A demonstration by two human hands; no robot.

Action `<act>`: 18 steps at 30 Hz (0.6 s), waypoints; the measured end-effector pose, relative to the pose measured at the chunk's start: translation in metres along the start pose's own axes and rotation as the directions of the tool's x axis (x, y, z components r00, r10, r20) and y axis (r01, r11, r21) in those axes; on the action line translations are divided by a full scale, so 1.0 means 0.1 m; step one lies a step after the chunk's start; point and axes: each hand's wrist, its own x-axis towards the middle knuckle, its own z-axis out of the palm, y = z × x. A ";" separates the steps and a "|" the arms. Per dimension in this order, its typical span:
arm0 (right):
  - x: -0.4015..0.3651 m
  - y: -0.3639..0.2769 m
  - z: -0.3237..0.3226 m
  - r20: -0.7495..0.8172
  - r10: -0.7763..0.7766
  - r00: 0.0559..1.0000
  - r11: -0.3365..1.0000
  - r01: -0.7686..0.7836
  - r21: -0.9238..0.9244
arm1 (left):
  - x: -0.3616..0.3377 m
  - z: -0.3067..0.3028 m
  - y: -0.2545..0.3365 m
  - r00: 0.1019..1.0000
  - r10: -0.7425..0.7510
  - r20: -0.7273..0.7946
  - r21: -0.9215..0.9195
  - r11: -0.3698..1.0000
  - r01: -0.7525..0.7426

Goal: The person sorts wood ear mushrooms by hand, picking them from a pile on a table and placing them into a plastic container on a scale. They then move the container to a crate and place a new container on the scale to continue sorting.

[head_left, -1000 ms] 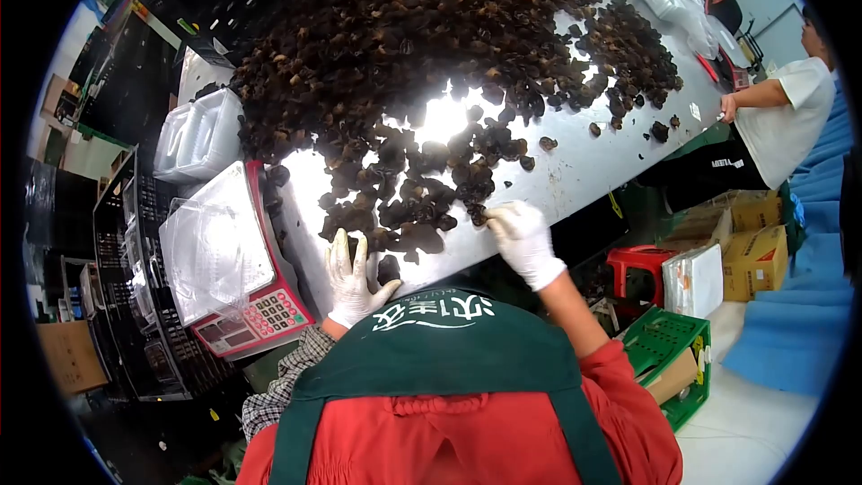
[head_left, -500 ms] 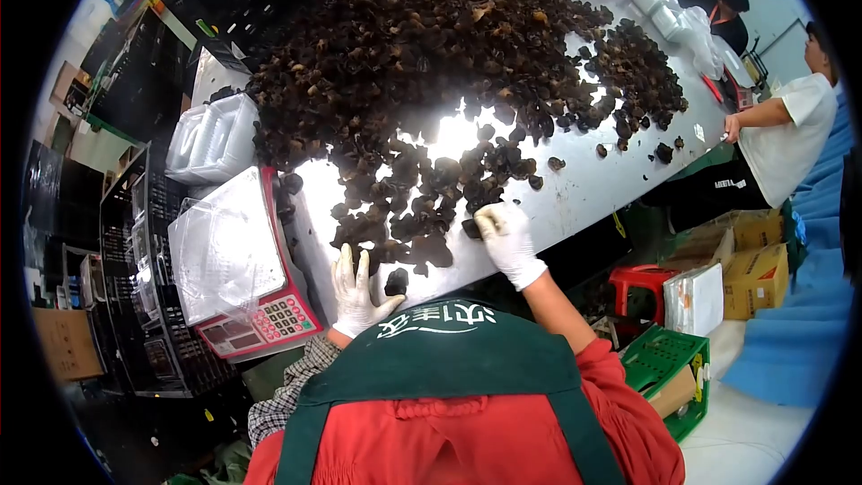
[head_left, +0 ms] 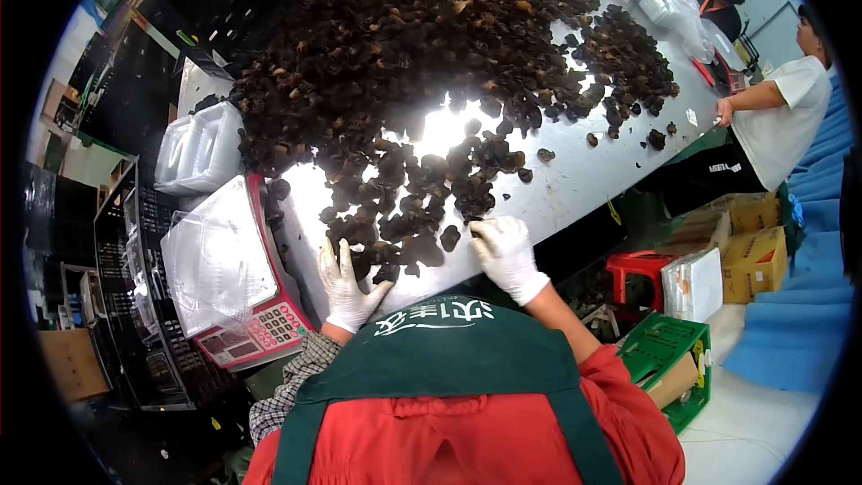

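Dark brown wood ear mushrooms (head_left: 413,54) cover much of the metal table (head_left: 566,181) in a large heap, with looser pieces spread toward me. My left hand (head_left: 348,292), in a white glove, rests at the near edge of these pieces with its fingers stretched out. Between its thumb and fingers sits a dark mushroom piece (head_left: 386,274). My right hand (head_left: 507,259), also gloved, is over the table with curled fingers. Whatever its fingertips hold is hidden. Just left of them lies a single mushroom piece (head_left: 451,237).
A red-and-white scale (head_left: 269,328) with clear plastic on it stands at my left, below stacked white trays (head_left: 199,148). Black crates (head_left: 144,278) are farther left. At the right are a green crate (head_left: 660,355), a red stool (head_left: 633,271) and a person (head_left: 781,126) by the table edge.
The view has shifted slightly. A dark piece at my right fingertips before now appears to lie left of them. The loose piece near my left thumb now sits closer to the other pieces.
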 end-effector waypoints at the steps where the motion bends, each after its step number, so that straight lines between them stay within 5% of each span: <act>1: 0.03 -0.07 0.12 0.067 -0.026 0.997 0.998 0.030 -0.055 | 0.01 -0.02 0.02 1.000 -0.005 0.004 0.008 1.000 0.005; 4: 0.10 -0.15 0.42 0.143 -0.112 0.983 0.976 0.136 -0.171 | -0.02 -0.04 0.02 1.000 0.003 0.001 0.027 1.000 -0.003; 7: 0.14 -0.09 0.38 0.034 -0.159 0.987 0.980 0.162 -0.118 | -0.09 -0.06 -0.01 1.000 0.004 0.010 0.017 1.000 -0.004; 11: 0.23 0.15 -0.27 -0.219 -0.018 0.976 0.999 0.025 0.026 | -0.12 -0.05 -0.02 0.997 -0.070 0.039 0.006 0.998 0.070; 15: -0.17 0.90 -0.81 -0.255 0.242 0.936 0.871 -0.325 -0.367 | -0.05 -0.05 -0.01 0.986 -0.162 0.030 -0.030 0.986 0.163; 18: -0.35 0.89 -0.78 -0.129 0.233 0.964 0.936 -0.258 -0.238 | 0.03 -0.02 0.00 0.991 -0.121 0.060 -0.082 0.989 0.126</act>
